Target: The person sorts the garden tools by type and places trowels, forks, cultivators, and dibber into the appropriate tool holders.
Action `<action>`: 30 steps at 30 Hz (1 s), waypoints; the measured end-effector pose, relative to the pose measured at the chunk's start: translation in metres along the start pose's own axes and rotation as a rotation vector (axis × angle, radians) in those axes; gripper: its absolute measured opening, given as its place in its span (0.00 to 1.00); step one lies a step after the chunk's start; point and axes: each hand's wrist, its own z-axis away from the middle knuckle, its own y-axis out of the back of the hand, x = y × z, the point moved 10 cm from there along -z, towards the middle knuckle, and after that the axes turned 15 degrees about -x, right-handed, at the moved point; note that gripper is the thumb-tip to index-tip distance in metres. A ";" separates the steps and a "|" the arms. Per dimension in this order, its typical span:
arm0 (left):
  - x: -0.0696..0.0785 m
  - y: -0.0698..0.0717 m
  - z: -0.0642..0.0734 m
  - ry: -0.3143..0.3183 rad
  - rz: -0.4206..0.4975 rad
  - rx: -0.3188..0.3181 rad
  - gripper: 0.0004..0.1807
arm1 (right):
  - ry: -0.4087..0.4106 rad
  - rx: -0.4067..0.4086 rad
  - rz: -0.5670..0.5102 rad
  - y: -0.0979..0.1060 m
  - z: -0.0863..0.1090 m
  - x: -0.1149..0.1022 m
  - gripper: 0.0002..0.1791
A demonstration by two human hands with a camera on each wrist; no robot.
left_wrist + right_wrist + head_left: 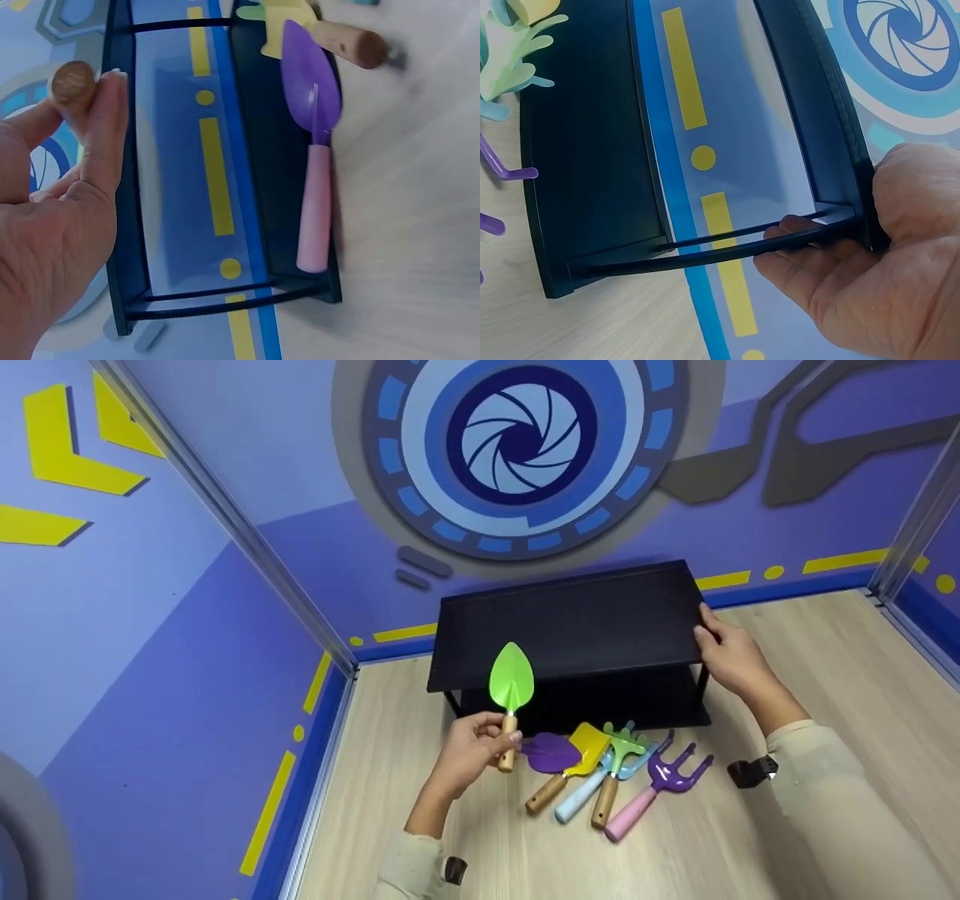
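Observation:
My left hand (465,754) pinches the wooden handle of a small green trowel (511,679), its blade pointing up in front of the black two-tier shelf (570,622). In the left wrist view, the handle's round end (73,84) shows between thumb and fingers; its blade is hidden there. My right hand (739,660) grips the right end of the shelf's top board, and the right wrist view shows its fingers (802,262) curled under that end. Below the left hand lies a purple trowel (553,753), its pink handle (314,210) visible in the left wrist view.
Beside the purple trowel lie a yellow shovel (589,746), a light blue tool (581,795), a green rake (626,744) and a purple fork (671,772), some overlapping, at the shelf's front. Patterned blue wall panels (300,570) stand behind and left of the wooden tabletop (375,780).

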 end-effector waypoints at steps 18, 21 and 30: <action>0.027 0.011 -0.022 0.018 0.243 0.074 0.22 | -0.016 0.000 0.007 -0.001 0.000 -0.001 0.34; 0.029 0.016 -0.025 0.001 0.287 0.140 0.21 | -0.027 0.001 0.000 0.000 0.000 0.000 0.34; 0.041 0.022 -0.037 0.005 0.270 0.183 0.19 | -0.022 0.005 -0.014 0.002 -0.001 0.001 0.35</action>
